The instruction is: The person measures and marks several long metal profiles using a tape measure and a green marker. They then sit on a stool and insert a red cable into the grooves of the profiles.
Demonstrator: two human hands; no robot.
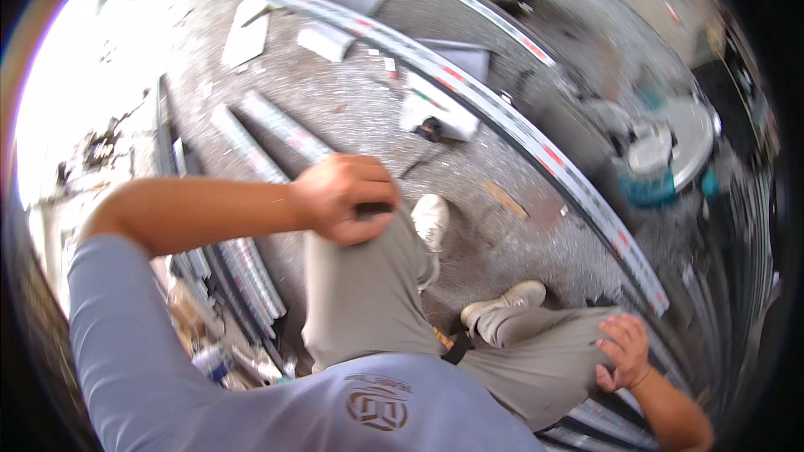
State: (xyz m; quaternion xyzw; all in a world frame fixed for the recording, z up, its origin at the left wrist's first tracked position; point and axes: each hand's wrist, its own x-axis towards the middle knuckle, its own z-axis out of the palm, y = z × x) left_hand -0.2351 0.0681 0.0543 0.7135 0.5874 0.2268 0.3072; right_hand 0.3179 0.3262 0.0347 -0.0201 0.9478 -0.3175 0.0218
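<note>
Grey-khaki trouser knees carry both hands: the left hand [345,198], fingers curled together, presses the raised left knee [360,268]; the right hand [621,351], fingers spread, rests on the right thigh [544,351]. The long aluminium profile [502,117] lies diagonally on the floor ahead, nearer the right hand.

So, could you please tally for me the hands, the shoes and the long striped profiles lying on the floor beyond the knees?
Hands: 2, left hand on the left knee, right hand on the right thigh.
Shoes: 2, one shoe, the other shoe.
Long striped profiles: 2, near profile, far profile.
Total: 6.
</note>
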